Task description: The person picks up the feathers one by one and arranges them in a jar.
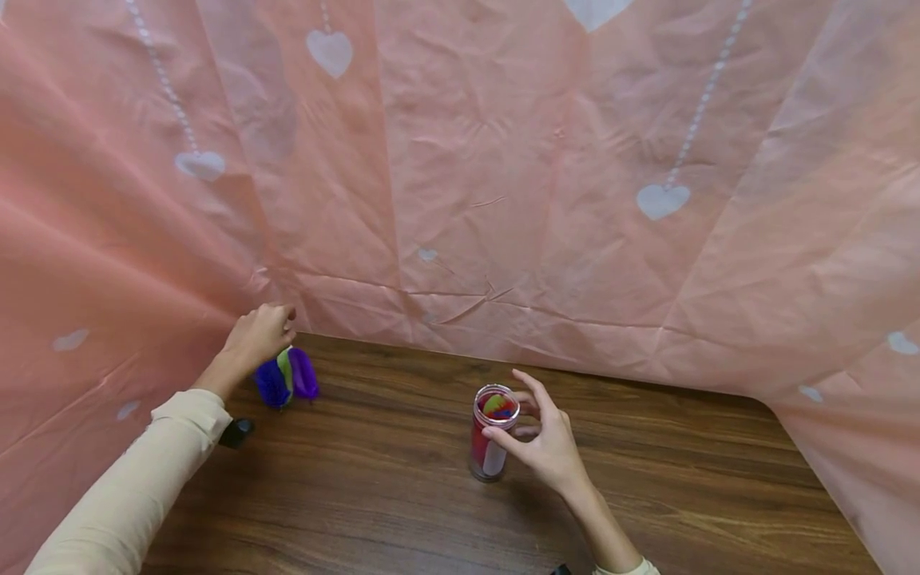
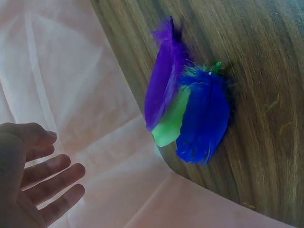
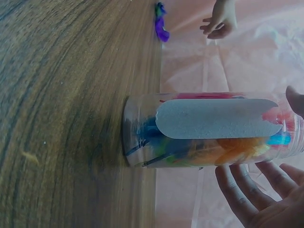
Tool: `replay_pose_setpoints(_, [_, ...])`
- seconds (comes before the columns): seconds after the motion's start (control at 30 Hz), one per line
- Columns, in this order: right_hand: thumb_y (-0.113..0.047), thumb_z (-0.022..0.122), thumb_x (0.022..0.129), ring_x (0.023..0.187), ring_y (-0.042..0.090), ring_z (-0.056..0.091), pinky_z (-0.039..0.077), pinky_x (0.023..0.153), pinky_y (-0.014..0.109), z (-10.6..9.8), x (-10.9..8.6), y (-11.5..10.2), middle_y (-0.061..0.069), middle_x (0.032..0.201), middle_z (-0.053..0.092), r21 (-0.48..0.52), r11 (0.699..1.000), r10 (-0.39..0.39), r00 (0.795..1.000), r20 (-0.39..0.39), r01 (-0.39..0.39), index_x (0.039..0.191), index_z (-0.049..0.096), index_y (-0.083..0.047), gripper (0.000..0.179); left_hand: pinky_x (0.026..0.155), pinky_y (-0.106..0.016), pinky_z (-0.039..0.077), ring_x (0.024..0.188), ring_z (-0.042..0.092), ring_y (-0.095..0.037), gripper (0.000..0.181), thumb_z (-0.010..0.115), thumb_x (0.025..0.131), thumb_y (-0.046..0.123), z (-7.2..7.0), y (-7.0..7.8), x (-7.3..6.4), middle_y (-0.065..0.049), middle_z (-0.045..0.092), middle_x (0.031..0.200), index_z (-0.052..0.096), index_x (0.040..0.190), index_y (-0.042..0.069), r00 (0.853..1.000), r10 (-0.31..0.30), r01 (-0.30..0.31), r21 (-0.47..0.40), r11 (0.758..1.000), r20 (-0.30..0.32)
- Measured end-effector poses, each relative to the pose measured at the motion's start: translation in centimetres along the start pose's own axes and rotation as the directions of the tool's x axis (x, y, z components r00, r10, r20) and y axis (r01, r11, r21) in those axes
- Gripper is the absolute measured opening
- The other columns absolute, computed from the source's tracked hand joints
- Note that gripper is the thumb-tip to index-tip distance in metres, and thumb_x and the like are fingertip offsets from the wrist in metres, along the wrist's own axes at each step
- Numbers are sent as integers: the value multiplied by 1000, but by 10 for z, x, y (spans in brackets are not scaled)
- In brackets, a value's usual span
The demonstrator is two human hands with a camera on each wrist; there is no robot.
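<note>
A clear jar (image 1: 483, 455) with colourful feathers inside and a pale label (image 3: 213, 118) stands upright, its mouth uncovered. My right hand (image 1: 549, 447) holds it loosely near the rim, thumb at the front and fingers along the far side, the index finger raised. My left hand (image 1: 260, 334) hovers over the table's far left corner with loosely bent fingers and nothing between them. Close below it lie three feathers: a purple feather (image 2: 164, 85), a light green feather (image 2: 171, 126) partly covered, and a blue feather (image 2: 206, 118).
A wooden table (image 1: 374, 495) carries everything. Pink cloth (image 1: 489, 200) with white hearts hangs along its back and sides. A small black object (image 1: 237, 433) shows beside the left sleeve. Tiny feather wisps (image 3: 31, 156) lie on the wood.
</note>
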State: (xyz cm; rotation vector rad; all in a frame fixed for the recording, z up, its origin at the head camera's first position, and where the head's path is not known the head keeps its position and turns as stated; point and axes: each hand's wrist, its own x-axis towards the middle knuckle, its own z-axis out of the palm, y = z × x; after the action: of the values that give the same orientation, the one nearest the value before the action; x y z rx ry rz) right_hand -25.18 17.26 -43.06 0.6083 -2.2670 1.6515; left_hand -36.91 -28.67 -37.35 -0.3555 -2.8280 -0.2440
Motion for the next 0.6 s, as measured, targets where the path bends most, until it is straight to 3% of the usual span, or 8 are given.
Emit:
replay_pose_setpoints(0.4, [-6,91,78,97,31,73,63,72,35,-1,0,-1,18,113,73,-10,1000,16,1000,5,-16,149,48,-7,82,74,-63,54,89,68,-48,24,68,88,6,21,-4,5,-26,69,96,65,107,-8,994,-83,88,-74,993,73])
replay_pose_setpoints(0.6, [-6,91,78,97,33,72,63,72,35,1,-1,-1,15,113,73,-4,1000,19,1000,7,-19,149,48,-7,83,71,-62,53,83,66,-44,20,71,87,7,35,-10,5,-24,66,90,64,100,-6,986,-122,135,-114,984,112])
